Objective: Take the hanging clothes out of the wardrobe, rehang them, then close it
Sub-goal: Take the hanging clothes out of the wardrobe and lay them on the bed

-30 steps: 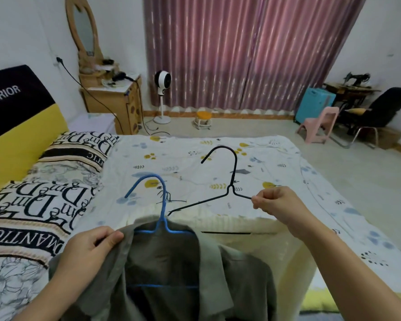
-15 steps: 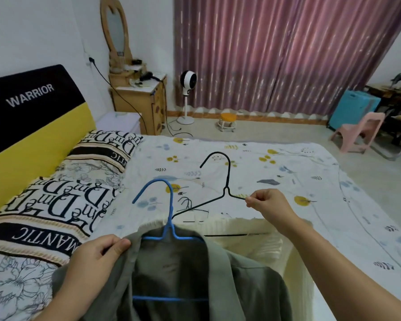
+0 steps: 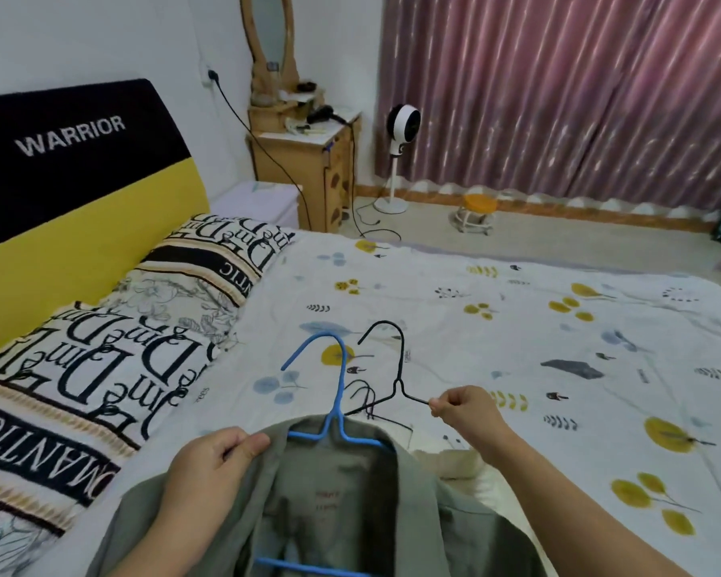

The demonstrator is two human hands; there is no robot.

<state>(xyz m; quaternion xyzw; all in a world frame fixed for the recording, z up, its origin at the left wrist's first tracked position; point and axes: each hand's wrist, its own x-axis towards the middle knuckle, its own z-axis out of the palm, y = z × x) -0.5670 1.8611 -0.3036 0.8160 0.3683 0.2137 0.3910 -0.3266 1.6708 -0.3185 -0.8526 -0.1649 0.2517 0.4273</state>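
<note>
An olive-green shirt (image 3: pixel 342 505) hangs on a blue wire hanger (image 3: pixel 337 393) low in the head view, over the near edge of the bed. My left hand (image 3: pixel 213 460) grips the shirt's left shoulder by the collar. My right hand (image 3: pixel 467 410) pinches the right arm of a black wire hanger (image 3: pixel 398 368), whose hook points up and left. A cream knitted garment (image 3: pixel 454 462) on that hanger shows just behind the green shirt, mostly hidden. Another thin black hanger hook (image 3: pixel 363 395) lies on the sheet between the two hangers. The wardrobe is out of view.
The bed (image 3: pixel 496 326) with a white patterned sheet fills the middle; lettered pillows (image 3: pixel 113 351) lie at left under a yellow-and-black headboard (image 3: pixel 71 193). Beyond are a wooden dressing table (image 3: pixel 304 160), a white standing fan (image 3: pixel 402 127), a small orange stool (image 3: pixel 477 212) and pink curtains (image 3: pixel 558 93).
The view has swung left and lower toward the pillows. Both hands have kept their holds and carried the two hangers down closer to the bed; the cream garment has sunk behind the green shirt.
</note>
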